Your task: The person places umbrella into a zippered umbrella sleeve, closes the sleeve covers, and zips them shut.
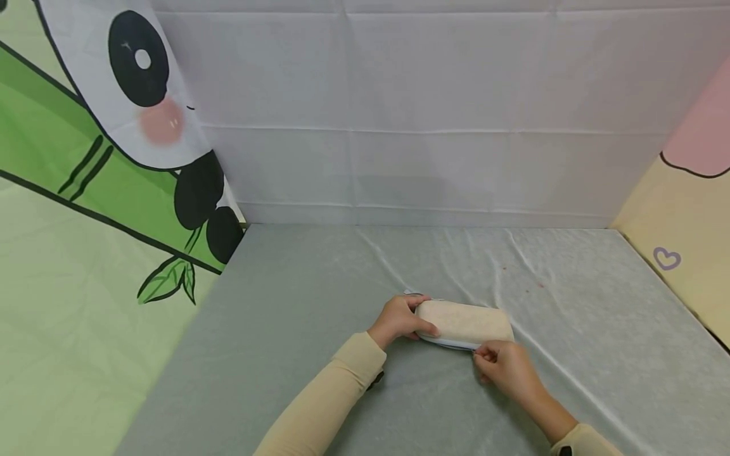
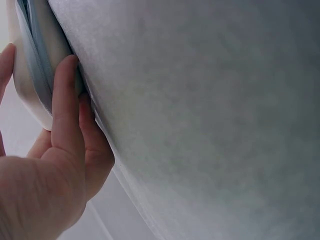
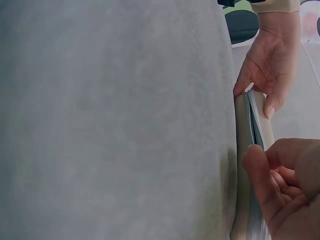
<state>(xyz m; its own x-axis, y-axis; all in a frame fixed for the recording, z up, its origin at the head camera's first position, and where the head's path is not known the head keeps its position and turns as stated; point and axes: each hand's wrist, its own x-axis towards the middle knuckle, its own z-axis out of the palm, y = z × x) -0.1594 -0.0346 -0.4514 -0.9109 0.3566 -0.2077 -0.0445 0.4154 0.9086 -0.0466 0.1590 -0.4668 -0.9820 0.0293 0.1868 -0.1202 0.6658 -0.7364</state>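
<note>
A cream zippered pencil case lies on the grey cloth, its long side facing me. My left hand grips its left end, the thumb on top and the other fingers round the end and lower side. At the front edge, my right hand pinches the zipper pull, which is hidden between thumb and forefinger. Pale blue zipper tape runs along the side. In the right wrist view the zipper gapes in a narrow dark slit between my two hands. The contents do not show.
The grey cloth covers the table, with creases running near the case. A white curtain hangs behind it. Printed cloths stand at the left, with a cartoon panda, and at the right, with a small heart.
</note>
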